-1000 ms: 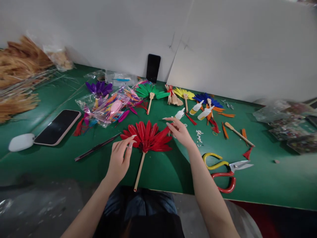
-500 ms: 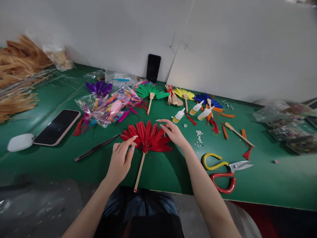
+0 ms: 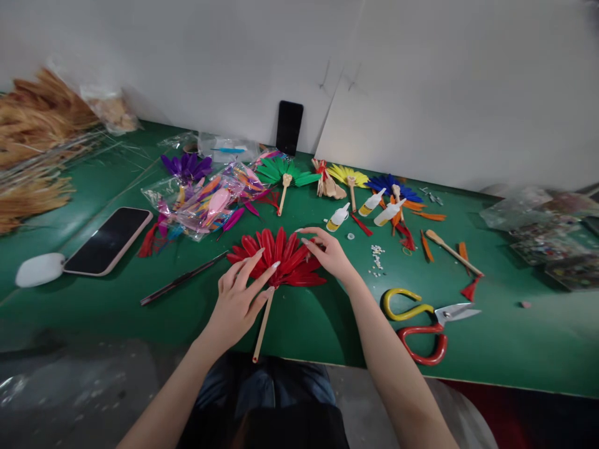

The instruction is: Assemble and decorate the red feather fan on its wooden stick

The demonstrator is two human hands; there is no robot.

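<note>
L grip (image 3: 238, 304) palm-down w/ fingers (image 3: 261, 280) spread, R grip (image 3: 330, 253) apparently half-curled, both forearms (image 3: 185, 368) angled fwd.

The left hand (image 3: 236, 305) spread its fingers over the base of a red feather fan (image 3: 269, 245); the right hand (image 3: 330, 255) bent loosely at its two o'clock edge. The wooden handle (image 3: 262, 327) pointed between six and seven. From that fan, a green fan (image 3: 284, 169) lay at twelve, purple feathers (image 3: 188, 165) near half past ten, three bottles (image 3: 373, 202) around two, scissors (image 3: 438, 321) toward four.
</note>
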